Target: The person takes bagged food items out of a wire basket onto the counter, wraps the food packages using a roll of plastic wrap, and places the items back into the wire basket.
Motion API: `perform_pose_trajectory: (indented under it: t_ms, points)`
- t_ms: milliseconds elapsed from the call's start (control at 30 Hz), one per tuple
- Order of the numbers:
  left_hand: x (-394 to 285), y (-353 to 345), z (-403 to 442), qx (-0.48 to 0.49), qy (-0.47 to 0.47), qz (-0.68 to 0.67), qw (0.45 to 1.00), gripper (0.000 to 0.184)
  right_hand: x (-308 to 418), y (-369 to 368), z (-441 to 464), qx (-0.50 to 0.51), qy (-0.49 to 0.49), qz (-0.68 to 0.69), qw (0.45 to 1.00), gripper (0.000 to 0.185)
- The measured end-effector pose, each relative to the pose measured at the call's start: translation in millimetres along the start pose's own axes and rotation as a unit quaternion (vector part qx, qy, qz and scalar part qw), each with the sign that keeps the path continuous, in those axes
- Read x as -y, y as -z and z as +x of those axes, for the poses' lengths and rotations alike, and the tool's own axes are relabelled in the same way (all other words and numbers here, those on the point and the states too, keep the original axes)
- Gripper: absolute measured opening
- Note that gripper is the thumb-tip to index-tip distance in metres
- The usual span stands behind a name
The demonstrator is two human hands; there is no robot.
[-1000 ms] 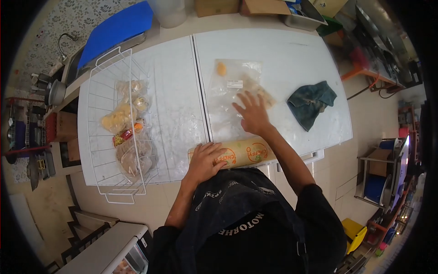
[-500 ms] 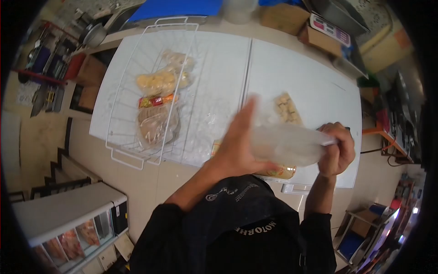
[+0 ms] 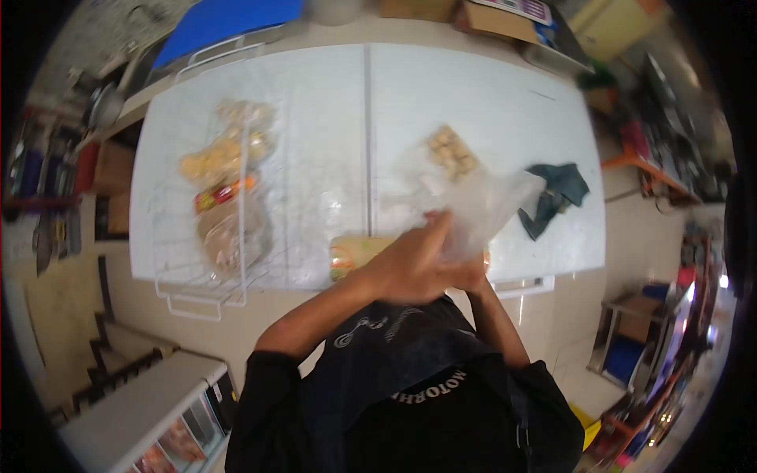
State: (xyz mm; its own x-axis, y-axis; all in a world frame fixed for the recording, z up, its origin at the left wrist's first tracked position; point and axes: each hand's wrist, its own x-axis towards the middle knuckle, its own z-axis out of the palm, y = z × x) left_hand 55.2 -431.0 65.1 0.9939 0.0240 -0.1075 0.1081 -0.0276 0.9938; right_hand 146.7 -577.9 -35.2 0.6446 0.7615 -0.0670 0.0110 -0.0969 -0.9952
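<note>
A clear plastic bag (image 3: 490, 206), blurred by motion, is held up over the near right part of the white top. My left hand (image 3: 414, 264) is at the bag's lower left side, its fingers smeared and partly overlapping the other hand. My right hand (image 3: 467, 274) is closed at the bag's lower end, mostly hidden behind the left. Beyond the bag lies a flat pack of small pale pieces (image 3: 452, 152). A printed yellowish roll (image 3: 359, 254) lies at the near edge, partly covered by my left forearm and hand.
On the left stands a white wire basket (image 3: 193, 303) with bagged foods (image 3: 229, 229). A dark green cloth (image 3: 558, 193) lies at the right. Cardboard boxes (image 3: 501, 22) and a blue board (image 3: 229, 27) are along the far side. A glass-fronted cabinet (image 3: 150, 402) stands lower left.
The bag, flat on the top a second ago, was lifted and is now upright between my hands. Both hands have come together. The pack of pale pieces now lies uncovered by the bag.
</note>
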Motion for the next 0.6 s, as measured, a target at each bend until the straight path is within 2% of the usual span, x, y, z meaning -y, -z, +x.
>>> perform_pose_trajectory:
  t_ms: [33,67,133,200,233,267,300,367,400,433,467,533,600]
  points:
    - [7,-6,-11,-0.002,-0.08,0.062,0.995,0.058,-23,11,-1,-0.032,0.012,0.011,0.999,0.059]
    - [14,-9,-24,-0.011,-0.157,0.119,0.98,0.059,-46,35,-8,-0.033,0.073,-0.137,0.987,0.055]
    - [14,14,-46,0.074,-0.081,0.118,0.987,0.065,-32,66,-11,-0.149,0.063,-0.115,0.98,0.038]
    - [54,49,-69,0.006,0.002,0.095,0.995,0.076,-17,99,-14,-0.257,0.053,-0.092,0.961,0.025]
    - [70,63,-81,-0.073,0.092,0.106,0.987,0.077,-16,126,-21,-0.244,0.04,-0.142,0.958,0.025]
    - [83,72,-90,-0.149,0.181,0.118,0.965,0.079,-18,139,-26,-0.296,0.035,-0.153,0.942,0.026]
    - [94,72,-98,-0.125,0.196,0.22,0.947,0.079,-20,150,-33,-0.326,0.007,-0.19,0.926,0.026]
    - [110,70,-108,-0.08,0.208,0.417,0.881,0.079,-21,145,-26,-0.39,0.006,-0.099,0.915,0.025]
    - [116,64,-106,-0.078,0.193,0.435,0.876,0.08,-22,143,-23,-0.419,0.008,-0.055,0.906,0.025]
    - [121,51,-100,-0.076,0.181,0.452,0.87,0.08,-23,141,-22,-0.353,-0.006,-0.009,0.936,0.025]
    - [122,40,-92,-0.075,0.166,0.47,0.864,0.081,-23,137,-16,-0.334,-0.008,-0.03,0.942,0.024]
    - [119,35,-79,-0.07,0.092,0.481,0.869,0.068,-13,116,-2,-0.297,-0.018,-0.074,0.952,0.022]
    - [121,37,-72,-0.052,0.005,0.46,0.886,0.055,-22,101,10,-0.292,-0.02,0.005,0.956,0.023]
